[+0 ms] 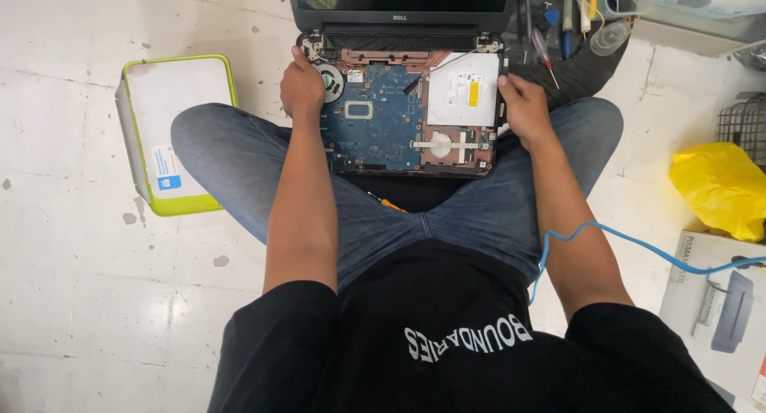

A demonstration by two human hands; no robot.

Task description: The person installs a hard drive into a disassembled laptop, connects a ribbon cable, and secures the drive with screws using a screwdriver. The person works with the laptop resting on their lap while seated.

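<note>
— Left hand [302, 86]?
— Closed on the opened laptop's [407, 114] left edge, upper centre of frame.
— Right hand [520, 102]?
— Gripping its right edge. Laptop lies between both hands on the lap, long axis left-right, each equally near.

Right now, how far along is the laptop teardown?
Done: the laptop lies open with its top cover off, blue board and silver optical drive exposed. In hand: the left hand grips the left edge by the fan, the right hand the right edge beside the drive. Left: board, fan and drive remain seated.
</note>
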